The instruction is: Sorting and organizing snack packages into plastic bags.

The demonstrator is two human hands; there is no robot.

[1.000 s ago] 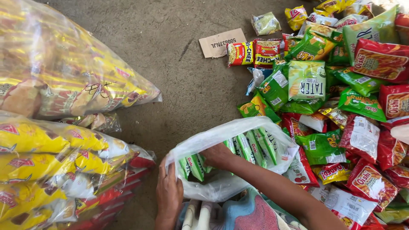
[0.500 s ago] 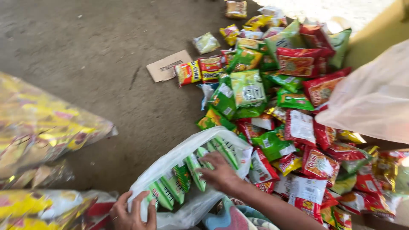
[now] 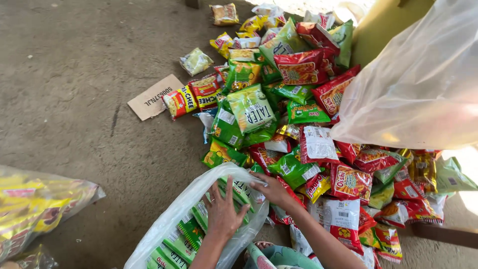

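view shift: since half a second ago our head camera has swung right and a bit closer; the snack pile (image 3: 298,124) now fills centre frame, the concrete floor (image 3: 74,99) takes the left.
big empty bag: the large translucent plastic bag (image 3: 423,84) at upper right shows more than before, hanging over the pile's right edge.
yellow packs: the bagged yellow packets (image 3: 35,209) have slid to the lower left edge, only a corner left in view.
clear bag: the clear bag of green packets (image 3: 199,224) sits bottom centre on the floor, just left of the pile, mouth pointing toward the pile; same spot relative to us as before.
left hand change: our left hand (image 3: 221,211) was down at the bag's lower end; it's now up on top of the bag's middle.
left hand pose: palm down, fingers spread wide and pressed flat on the plastic over the green packets, forearm coming in from bottom edge. Not gripping anything.
right hand change: our right hand (image 3: 271,192) stays at the bag's mouth, same as earlier.
right hand pose: forearm in from lower right, wrist bent left, fingers curled narrow on the bag's rim; pinching plastic, we think, fingertips partly hidden.
cardboard: small cardboard scrap (image 3: 152,97) flat on the floor, touching the pile's left edge.
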